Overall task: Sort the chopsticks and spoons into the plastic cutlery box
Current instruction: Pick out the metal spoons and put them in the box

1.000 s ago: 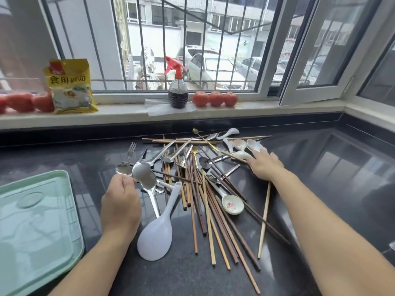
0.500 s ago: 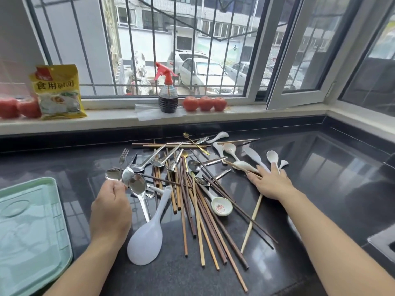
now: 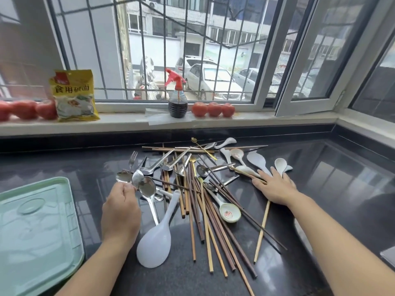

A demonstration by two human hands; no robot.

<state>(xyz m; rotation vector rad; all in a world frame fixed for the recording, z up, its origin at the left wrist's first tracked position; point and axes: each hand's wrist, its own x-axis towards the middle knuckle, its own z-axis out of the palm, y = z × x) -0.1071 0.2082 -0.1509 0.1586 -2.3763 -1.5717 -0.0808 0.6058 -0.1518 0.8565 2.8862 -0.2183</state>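
The right hand (image 3: 275, 186), fingers spread, has swept ceramic spoons (image 3: 259, 162) toward 2 o'clock; the left hand (image 3: 120, 212) still pinches metal spoons (image 3: 139, 181). Sorting has barely begun.

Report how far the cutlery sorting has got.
Done: nothing visibly sorted; the green box at the left shows only its lid. In hand: the left hand pinches metal spoons, while the right hand lies flat on the white spoons. Left: the chopsticks, rice paddle and remaining spoons lie mixed on the counter.
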